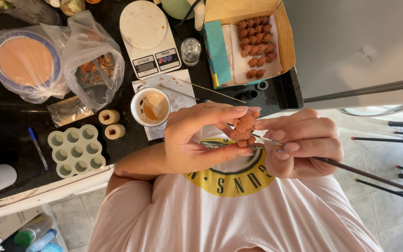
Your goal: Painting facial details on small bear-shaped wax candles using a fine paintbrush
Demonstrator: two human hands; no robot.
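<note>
my left hand (197,137) pinched a small brown bear-shaped figure (244,127) by its fingertips; my right hand (299,145) gripped a thin brush (350,170), its tip touching the figure.

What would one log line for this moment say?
left hand: holds small brown bear-shaped figure | right hand: holds thin brush, tip at figure | behind: open box of similar brown figures, cup, scale

bright even daylight, sharp focus, edges warped
</note>
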